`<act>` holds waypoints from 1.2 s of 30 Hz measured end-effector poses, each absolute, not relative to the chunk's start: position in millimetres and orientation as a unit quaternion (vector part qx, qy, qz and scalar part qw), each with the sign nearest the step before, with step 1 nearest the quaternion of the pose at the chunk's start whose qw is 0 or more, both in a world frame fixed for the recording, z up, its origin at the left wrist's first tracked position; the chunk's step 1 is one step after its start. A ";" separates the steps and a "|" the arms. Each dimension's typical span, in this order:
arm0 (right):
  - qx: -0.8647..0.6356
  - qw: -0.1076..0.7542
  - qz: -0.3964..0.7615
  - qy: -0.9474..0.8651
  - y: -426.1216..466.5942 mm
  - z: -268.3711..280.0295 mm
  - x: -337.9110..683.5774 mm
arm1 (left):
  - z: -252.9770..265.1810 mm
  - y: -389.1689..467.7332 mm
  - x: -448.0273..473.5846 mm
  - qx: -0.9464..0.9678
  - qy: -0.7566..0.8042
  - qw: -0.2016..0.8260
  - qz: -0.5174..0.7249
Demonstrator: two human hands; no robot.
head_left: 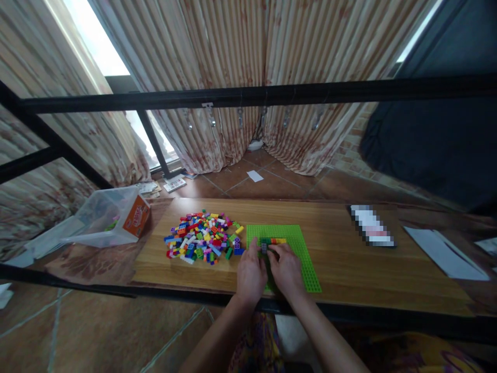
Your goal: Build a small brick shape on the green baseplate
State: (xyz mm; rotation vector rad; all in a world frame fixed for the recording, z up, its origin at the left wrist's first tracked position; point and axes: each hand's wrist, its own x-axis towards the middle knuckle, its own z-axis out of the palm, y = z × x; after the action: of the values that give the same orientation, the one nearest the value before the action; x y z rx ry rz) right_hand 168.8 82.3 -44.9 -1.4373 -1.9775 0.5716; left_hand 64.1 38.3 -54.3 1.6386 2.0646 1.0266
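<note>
Both hands, left hand (250, 272) and right hand (286, 269), fingers pinched on small bricks (272, 242) on green baseplate (303, 254), loose brick pile (202, 235) just left on tabletop (337, 280).

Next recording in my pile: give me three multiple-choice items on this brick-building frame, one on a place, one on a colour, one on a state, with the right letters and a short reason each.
1. Where does the pile of loose bricks lie relative to the baseplate?
A. to its left
B. to its right
C. on top of it

2. What colour is the baseplate?
A. blue
B. green
C. red

3. How do the left hand and right hand stand?
A. both raised well above the table
B. one on the clear plastic bag
C. both down on the baseplate, fingers at the small row of bricks

Answers: 1 A, the pile sits on the wooden table left of the plate's edge. 2 B, the plate is bright green. 3 C, both hands rest side by side on the plate, with their fingertips meeting at the short brick row.
</note>
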 end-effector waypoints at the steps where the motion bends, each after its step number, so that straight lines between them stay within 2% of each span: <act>1: -0.541 0.309 0.216 -0.752 81.8 -45.0 168.4 | -54.2 38.3 64.6 0.571 0.720 0.157 0.360; 17: -0.523 0.331 0.213 -0.756 83.6 -54.2 166.9 | -50.9 41.0 67.1 0.570 0.739 0.142 0.330; 29: -0.503 0.347 0.247 -0.752 83.1 -53.8 169.0 | -51.9 35.8 65.7 0.667 0.691 0.068 0.269; 36: -0.498 0.328 0.253 -0.762 84.1 -50.6 169.6 | -49.9 36.7 66.9 0.672 0.695 0.075 0.242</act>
State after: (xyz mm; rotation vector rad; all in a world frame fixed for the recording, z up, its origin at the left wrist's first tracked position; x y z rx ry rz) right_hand 169.6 84.1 -50.6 -1.3035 -1.9950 0.6634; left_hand 66.9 36.7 -49.9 2.0161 2.0858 0.7263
